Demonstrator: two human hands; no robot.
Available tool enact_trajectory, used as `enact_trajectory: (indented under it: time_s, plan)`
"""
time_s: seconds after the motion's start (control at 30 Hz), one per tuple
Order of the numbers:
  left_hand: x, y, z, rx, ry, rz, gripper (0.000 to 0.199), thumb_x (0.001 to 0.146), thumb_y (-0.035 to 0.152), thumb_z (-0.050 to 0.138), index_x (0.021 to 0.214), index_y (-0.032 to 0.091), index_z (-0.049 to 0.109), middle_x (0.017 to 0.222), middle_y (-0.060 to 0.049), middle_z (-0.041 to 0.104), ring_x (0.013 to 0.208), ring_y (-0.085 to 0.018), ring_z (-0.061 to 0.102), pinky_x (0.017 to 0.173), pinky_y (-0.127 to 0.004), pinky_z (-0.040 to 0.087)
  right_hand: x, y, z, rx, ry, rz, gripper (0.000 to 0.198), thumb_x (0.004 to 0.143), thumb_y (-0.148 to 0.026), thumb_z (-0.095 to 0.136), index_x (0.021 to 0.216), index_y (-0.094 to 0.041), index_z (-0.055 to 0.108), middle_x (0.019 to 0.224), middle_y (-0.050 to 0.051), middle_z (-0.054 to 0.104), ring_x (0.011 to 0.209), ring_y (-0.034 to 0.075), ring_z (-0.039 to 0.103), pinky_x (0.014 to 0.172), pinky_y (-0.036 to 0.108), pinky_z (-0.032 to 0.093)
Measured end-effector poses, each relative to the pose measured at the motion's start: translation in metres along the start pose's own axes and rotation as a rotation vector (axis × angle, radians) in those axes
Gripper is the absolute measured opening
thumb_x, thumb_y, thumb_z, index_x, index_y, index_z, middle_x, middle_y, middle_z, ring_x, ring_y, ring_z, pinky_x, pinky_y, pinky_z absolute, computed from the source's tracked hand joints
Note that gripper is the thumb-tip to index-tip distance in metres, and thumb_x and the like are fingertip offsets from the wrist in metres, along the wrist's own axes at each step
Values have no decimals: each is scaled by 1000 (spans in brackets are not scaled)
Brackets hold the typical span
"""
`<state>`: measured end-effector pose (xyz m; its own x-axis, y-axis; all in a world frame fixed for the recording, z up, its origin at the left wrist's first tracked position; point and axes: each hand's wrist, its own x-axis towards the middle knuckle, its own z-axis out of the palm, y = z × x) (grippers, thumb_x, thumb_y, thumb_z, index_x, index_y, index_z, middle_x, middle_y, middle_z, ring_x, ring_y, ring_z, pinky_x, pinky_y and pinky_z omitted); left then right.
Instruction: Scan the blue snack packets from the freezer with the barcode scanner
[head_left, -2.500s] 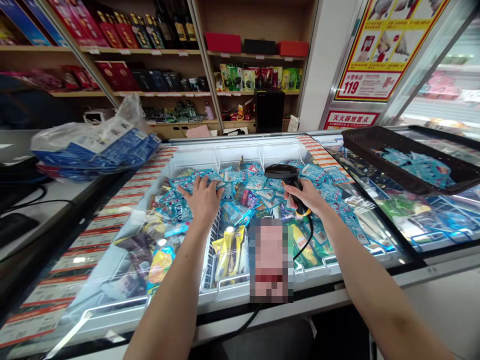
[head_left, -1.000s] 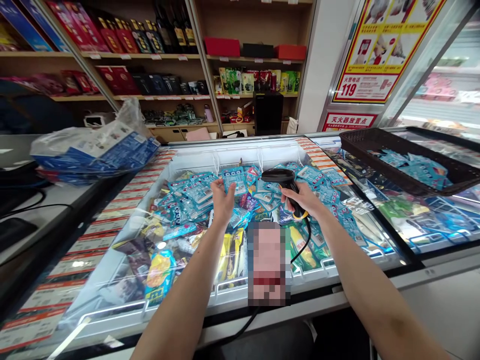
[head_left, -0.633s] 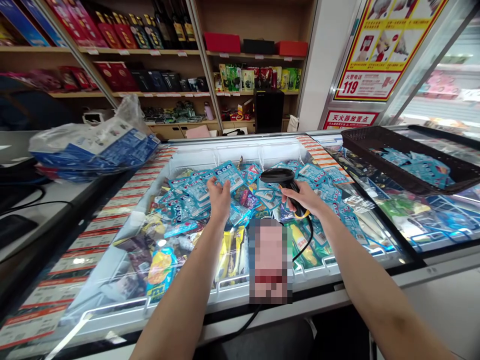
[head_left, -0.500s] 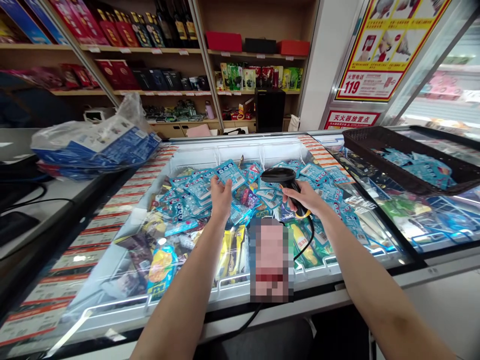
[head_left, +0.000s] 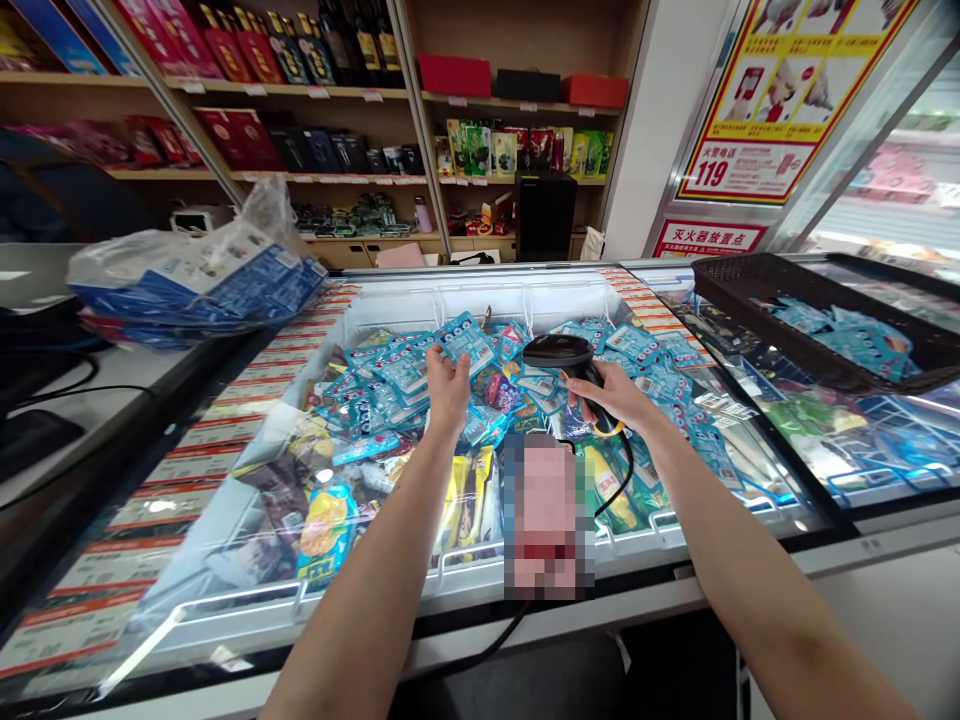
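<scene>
My left hand (head_left: 448, 385) is closed on the lower edge of a blue packet (head_left: 466, 338), which is tilted up so its printed, barcoded face shows. In my right hand (head_left: 611, 393) is a black handheld barcode scanner (head_left: 557, 350); its head points left toward the packet, a little apart from it. The scanner's cable (head_left: 628, 465) hangs down beside a blurred-out pink object (head_left: 546, 490). Many similar blue packets (head_left: 390, 375) lie heaped on the glass top around both hands.
Under the glass of the chest freezer (head_left: 480, 590) are colourful ice-cream wrappers (head_left: 324, 525). A brown basket (head_left: 750, 300) with more blue packets stands at right. A clear plastic bag of blue packages (head_left: 202, 285) sits at left. Stocked shelves (head_left: 300, 90) line the back.
The scene has shifted slightly to the right in view. Both hands keep their holds, and the packet and scanner stay almost where they were relative to each other.
</scene>
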<state>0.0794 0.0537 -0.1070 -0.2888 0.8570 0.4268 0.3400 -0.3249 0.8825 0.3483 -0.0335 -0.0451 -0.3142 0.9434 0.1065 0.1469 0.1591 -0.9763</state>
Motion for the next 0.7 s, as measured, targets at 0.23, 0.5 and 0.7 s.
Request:
enact_trajectory:
  time_s: [0.23, 0.5, 0.7]
  plan:
    - [-3, 6, 0, -43, -13, -34, 53, 86, 52, 58, 125, 18, 43, 68, 3, 34, 59, -13, 40, 55, -27, 36, 1, 1, 1, -1, -20, -27, 36, 81, -52, 66, 94, -19, 58, 74, 3, 66, 44, 13, 56, 40, 27, 45]
    - [-5, 10, 1, -114, -48, -32, 57, 85, 56, 58, 122, 17, 42, 69, 5, 30, 57, -9, 31, 52, -23, 26, 1, 0, 0, -20, -52, -31, 37, 83, -51, 65, 97, -18, 59, 74, 3, 67, 46, 14, 58, 41, 26, 46]
    - [-5, 13, 2, -137, -57, -19, 53, 85, 54, 59, 118, 17, 40, 69, 5, 28, 57, -9, 29, 52, -23, 25, 1, -2, 0, -28, -55, -42, 36, 84, -51, 64, 96, -17, 59, 74, 3, 67, 44, 12, 57, 41, 25, 45]
